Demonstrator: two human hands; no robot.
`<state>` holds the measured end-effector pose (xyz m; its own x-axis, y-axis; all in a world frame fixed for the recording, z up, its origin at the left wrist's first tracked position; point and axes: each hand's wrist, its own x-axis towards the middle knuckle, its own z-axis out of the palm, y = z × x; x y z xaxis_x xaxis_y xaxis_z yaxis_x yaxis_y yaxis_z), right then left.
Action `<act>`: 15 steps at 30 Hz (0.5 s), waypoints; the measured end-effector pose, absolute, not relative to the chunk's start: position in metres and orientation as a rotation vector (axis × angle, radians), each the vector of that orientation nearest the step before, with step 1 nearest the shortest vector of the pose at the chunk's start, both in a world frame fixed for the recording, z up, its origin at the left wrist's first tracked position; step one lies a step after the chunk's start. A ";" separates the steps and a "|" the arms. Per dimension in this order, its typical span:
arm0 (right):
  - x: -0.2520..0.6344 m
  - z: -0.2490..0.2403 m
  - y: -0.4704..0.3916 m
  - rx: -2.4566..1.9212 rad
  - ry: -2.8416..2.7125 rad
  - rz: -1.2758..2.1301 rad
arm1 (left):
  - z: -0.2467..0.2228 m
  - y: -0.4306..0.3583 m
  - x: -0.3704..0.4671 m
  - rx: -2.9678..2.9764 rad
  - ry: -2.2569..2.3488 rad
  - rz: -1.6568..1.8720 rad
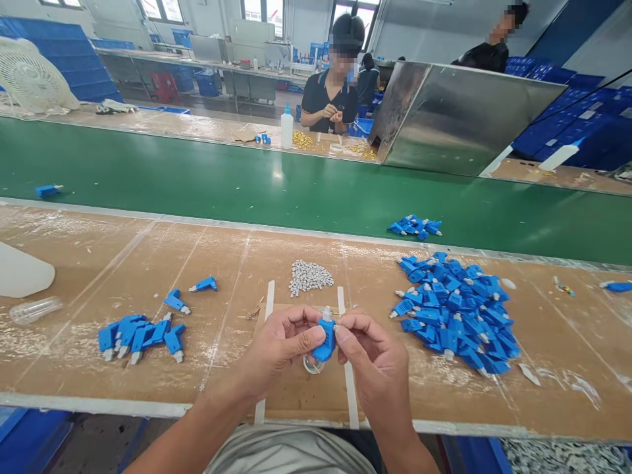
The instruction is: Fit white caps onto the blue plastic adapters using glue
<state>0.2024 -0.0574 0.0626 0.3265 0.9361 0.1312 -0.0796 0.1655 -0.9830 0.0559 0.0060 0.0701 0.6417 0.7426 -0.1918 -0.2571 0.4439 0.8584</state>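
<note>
Between thumb and fingers, my left hand (291, 336) grips a blue plastic part (324, 341) with a pale tip pointing away from me. My right hand (372, 349) is closed in a pinch against the part's right side; what its fingertips hold is too small to make out. Partly hidden beneath the part is a small round clear dish (312, 364). Beyond my hands lies a heap of small grey pieces (310, 276). To the right spreads a large pile of similar blue parts (459, 313), and a smaller group of blue parts (141, 334) lies to the left.
White tape strips (349, 368) flank my work spot on the brown tabletop (212, 382). A green conveyor belt (197, 168) crosses behind, carrying a few blue parts (415, 227). At left lie a white bottle (22, 271) and a clear tube (35, 309). A co-worker (330, 99) sits opposite.
</note>
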 end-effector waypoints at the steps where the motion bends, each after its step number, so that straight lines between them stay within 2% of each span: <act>1: 0.201 0.063 -0.058 -1.183 -0.984 0.878 | 0.069 0.006 0.057 0.932 0.623 0.683; 8: 0.201 0.059 -0.053 -1.243 -1.014 0.801 | 0.064 0.003 0.062 1.120 0.710 0.827; 15: 0.214 0.053 -0.059 -1.195 -0.945 1.089 | 0.060 0.002 0.058 1.083 0.657 0.792</act>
<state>0.2141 -0.0587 0.0528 0.2313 0.9729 0.0002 -0.1376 0.0329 -0.9899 0.0582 0.0017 0.0604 0.5622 0.8228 -0.0837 -0.2345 0.2556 0.9379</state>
